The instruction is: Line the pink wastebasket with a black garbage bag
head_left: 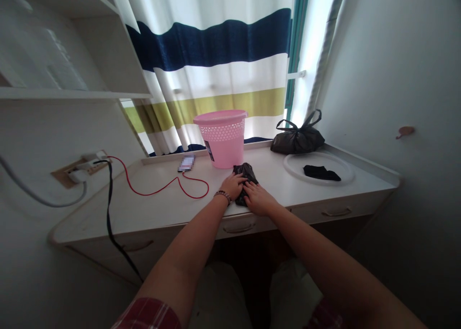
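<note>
A crumpled black plastic bag (248, 171) lies on the white desk (158, 213) near its front edge. My left hand (232, 186) rests on the bag's left side, with its fingers stretched across it and a beaded bracelet at the wrist. From the right, my right hand (258, 198) lies flat on the same bag, fingers extended and close to the left hand's. Both palms face down, covering the bag's middle. Just behind the bag stands a pink plastic wastebasket (226, 146) with a perforated band under its rim.
A phone (186, 163) on a red cable (144, 194) lies left of the wastebasket. At the back right sits a tied black bag (298, 139). A white ring (287, 167) surrounds a folded black bundle (321, 172). Plugs fill a wall socket (81, 169) at left.
</note>
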A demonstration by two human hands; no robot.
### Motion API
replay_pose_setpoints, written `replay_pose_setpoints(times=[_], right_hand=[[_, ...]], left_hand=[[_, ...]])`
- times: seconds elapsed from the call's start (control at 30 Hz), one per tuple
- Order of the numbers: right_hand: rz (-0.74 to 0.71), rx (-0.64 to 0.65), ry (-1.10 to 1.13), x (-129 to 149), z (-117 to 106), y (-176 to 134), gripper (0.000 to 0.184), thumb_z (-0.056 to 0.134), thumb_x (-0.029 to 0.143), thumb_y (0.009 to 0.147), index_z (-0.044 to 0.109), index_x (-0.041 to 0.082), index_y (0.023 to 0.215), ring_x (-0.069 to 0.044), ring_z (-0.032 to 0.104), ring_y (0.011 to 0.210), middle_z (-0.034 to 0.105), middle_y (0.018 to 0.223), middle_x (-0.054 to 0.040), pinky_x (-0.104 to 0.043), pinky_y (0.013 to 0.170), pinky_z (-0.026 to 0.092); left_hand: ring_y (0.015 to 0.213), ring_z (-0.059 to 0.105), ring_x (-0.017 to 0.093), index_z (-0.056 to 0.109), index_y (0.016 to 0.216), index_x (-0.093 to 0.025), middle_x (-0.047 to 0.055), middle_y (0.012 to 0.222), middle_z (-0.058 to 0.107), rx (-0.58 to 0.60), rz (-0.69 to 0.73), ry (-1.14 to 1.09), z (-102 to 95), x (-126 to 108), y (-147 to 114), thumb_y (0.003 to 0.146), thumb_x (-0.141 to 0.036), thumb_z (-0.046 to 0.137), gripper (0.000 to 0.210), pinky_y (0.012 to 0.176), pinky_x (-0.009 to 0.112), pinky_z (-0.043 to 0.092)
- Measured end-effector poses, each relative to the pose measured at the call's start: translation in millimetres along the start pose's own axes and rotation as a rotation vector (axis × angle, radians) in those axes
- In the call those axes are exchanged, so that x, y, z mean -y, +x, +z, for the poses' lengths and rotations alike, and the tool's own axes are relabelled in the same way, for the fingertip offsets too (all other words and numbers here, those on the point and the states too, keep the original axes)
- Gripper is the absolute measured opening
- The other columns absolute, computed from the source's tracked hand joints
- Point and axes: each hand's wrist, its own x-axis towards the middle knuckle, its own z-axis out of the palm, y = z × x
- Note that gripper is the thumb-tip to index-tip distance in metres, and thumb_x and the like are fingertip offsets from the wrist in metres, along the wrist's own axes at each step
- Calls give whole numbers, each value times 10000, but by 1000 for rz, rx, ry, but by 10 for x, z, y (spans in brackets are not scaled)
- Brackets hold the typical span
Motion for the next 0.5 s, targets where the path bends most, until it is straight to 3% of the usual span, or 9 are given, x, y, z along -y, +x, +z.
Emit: replay_pose_setpoints(times=[0.17, 0.33, 0.5], right_hand=[[-30, -88, 7, 40, -30, -60, 546, 441, 293, 917, 418, 97, 1427, -308, 324, 1384, 390, 1488, -168, -483, 1134, 244], [-57, -165, 50, 106, -147, -154, 351, 512, 261, 877, 619, 141, 1188, -245, 501, 1129, 572, 1207, -138, -390, 1032, 352], [-41, -166, 48, 125, -206, -174, 277, 555, 263, 843, 661, 162, 1079, -241, 495, 1040, 571, 1092, -119, -373, 965, 372]], left_hand=[[1383, 348, 245, 542, 1354, -329, -50, 1493, 422, 61, -52, 2, 0, 9, -11, 964, -318, 338, 440, 1135, 467, 289], [1397, 322, 246, 512, 1378, -338, -51, 1520, 378, 71, -23, 25, 13, 17, -11, 973, -317, 318, 450, 1128, 465, 296], [1401, 315, 257, 515, 1378, -337, -42, 1505, 404, 76, -52, 27, 26, 18, -6, 962, -306, 333, 455, 1139, 478, 274]])
